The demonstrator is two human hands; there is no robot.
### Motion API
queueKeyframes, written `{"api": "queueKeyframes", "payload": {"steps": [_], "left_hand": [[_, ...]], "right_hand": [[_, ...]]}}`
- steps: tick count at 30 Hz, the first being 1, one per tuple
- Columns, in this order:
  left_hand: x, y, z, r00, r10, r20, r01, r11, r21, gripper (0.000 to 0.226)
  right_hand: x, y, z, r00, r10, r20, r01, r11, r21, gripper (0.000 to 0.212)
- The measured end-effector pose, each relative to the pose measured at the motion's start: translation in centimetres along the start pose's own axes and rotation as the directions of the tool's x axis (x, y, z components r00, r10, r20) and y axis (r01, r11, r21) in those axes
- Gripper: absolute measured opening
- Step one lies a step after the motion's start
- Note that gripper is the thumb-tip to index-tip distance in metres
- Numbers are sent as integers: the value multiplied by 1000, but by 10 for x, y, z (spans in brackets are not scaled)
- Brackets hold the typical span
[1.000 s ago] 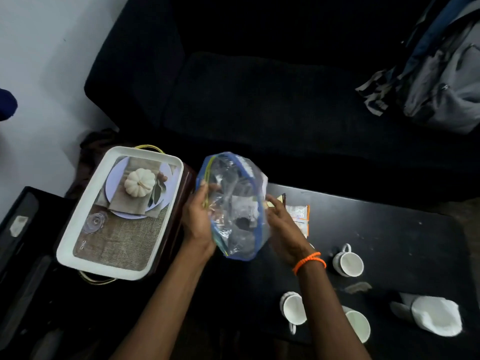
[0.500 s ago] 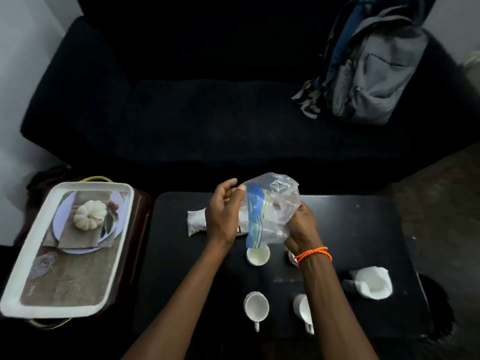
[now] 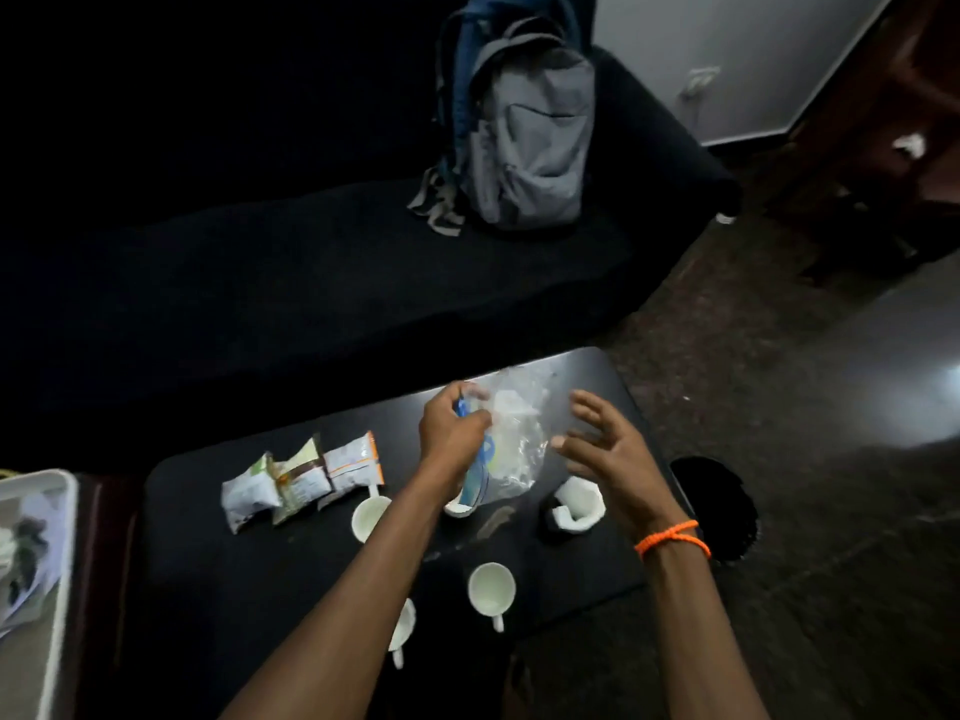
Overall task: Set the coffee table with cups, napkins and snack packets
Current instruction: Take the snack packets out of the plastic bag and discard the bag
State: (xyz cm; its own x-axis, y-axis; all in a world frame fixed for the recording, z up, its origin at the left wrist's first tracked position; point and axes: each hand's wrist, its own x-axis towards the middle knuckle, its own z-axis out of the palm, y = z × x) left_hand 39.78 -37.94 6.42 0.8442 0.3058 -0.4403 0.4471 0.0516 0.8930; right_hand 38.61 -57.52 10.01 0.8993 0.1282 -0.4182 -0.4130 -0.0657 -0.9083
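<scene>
My left hand (image 3: 451,432) grips a clear plastic bag (image 3: 514,439) with a blue zip edge, held low over the far right part of the black coffee table (image 3: 218,579). My right hand (image 3: 605,449) hovers just right of the bag, fingers spread, holding nothing. Three snack packets (image 3: 301,478) lie side by side at the table's left. Several white cups stand on the table: one (image 3: 370,518) by the packets, one (image 3: 491,589) near the front, one (image 3: 402,628) partly behind my left forearm, one (image 3: 458,507) under the bag. A white napkin roll (image 3: 579,504) lies to the right.
A dark sofa (image 3: 291,262) runs behind the table with a grey backpack (image 3: 524,132) on its seat. A white tray (image 3: 36,563) sits at the left edge of view. A dark round object (image 3: 722,506) lies on the floor to the table's right.
The view swung right. My right hand let go of the bag and opened. My left hand now holds the bag alone, lower over the table. Three packets now show on the table.
</scene>
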Motion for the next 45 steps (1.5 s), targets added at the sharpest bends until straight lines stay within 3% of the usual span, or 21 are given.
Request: {"api": "queueKeyframes", "payload": {"steps": [1,3,5,7,9,11,12,15,18,20,21,22,23,25,26,28,35,43,45], "left_hand": [[-3,4,16,1000,10,-11,-9,998,69,33],[-15,9,58,997,46,58,-58,972,228,29],[-38,15,108,975,68,211,-144,917,373,19],[-59,21,154,926,-17,377,-149,901,407,17],[-74,26,191,821,-209,531,34,946,321,19],[-85,30,221,693,-343,634,277,939,206,18],[-88,30,237,684,-357,636,330,929,166,18],[-89,26,279,770,-324,550,274,946,173,19],[-82,13,310,811,-278,514,181,956,232,24],[-76,0,324,835,-250,490,149,960,237,22],[-74,-7,329,850,-233,473,129,962,241,19],[-72,-13,333,866,-213,453,108,963,247,17],[-70,-19,337,881,-193,431,90,964,249,15],[-64,-31,340,903,-169,395,68,964,258,13],[-61,-36,340,909,-159,384,54,961,270,14],[-55,-43,337,915,-133,380,16,955,296,16],[-38,-50,321,933,-128,337,19,950,311,16],[-15,-40,277,959,-105,262,37,968,250,14],[-8,-37,257,966,-109,233,57,974,219,14]], "right_hand": [[-9,-2,-17,1000,12,-2,-12,1000,-6,81],[-24,-3,-42,997,-39,66,51,978,-202,121],[-36,2,-61,986,-116,117,158,863,-480,136],[-49,8,-86,982,-186,22,168,823,-542,118],[-62,20,-123,945,-257,-204,127,860,-494,82],[-74,31,-161,852,-250,-460,22,895,-446,56],[-78,37,-180,781,-251,-572,-33,898,-439,46],[-81,53,-229,529,-393,-752,-68,864,-499,35],[-72,61,-266,324,-568,-757,-35,792,-609,37],[-58,69,-285,247,-660,-710,-92,713,-695,43],[-49,76,-292,248,-699,-671,-158,654,-740,49],[-40,86,-298,301,-707,-640,-238,594,-769,56],[-31,99,-304,425,-650,-630,-323,541,-777,68],[-17,128,-307,713,-282,-642,-491,453,-745,91],[-12,144,-307,771,-96,-630,-537,435,-723,96],[-4,166,-308,791,37,-611,-558,452,-695,92],[0,179,-297,825,36,-564,-523,427,-738,80],[44,129,-243,886,-105,-451,-369,428,-825,58],[59,114,-218,906,-116,-407,-324,430,-843,61]]}}
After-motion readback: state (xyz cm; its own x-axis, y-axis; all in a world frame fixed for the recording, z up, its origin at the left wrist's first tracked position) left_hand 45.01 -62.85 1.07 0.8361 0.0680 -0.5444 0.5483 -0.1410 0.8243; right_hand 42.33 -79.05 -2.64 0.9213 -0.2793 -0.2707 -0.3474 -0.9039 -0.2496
